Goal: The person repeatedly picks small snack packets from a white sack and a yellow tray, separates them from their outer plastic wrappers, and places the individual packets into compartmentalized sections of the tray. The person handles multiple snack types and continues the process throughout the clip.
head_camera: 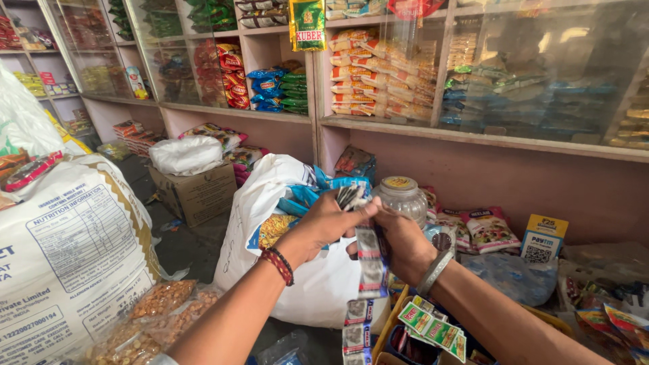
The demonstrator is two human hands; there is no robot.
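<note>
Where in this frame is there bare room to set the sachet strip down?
Bare floor shows between the printed sack, the cardboard box and the white bag. Around both hands, left and right, it is crowded: jar, packets, sachet strip.

Your left grip [324,226] and right grip [399,240] pinch a hanging strip of small grey sachets [368,270]. Behind it stands a white sack with blue packets [297,196] at its mouth. At your left rises a big white printed sack [67,263]; clear bags of nuts [159,314] lie beneath. A green-and-yellow packet [307,24] hangs above, and a yellow-and-blue card sign [543,238] leans at right.
</note>
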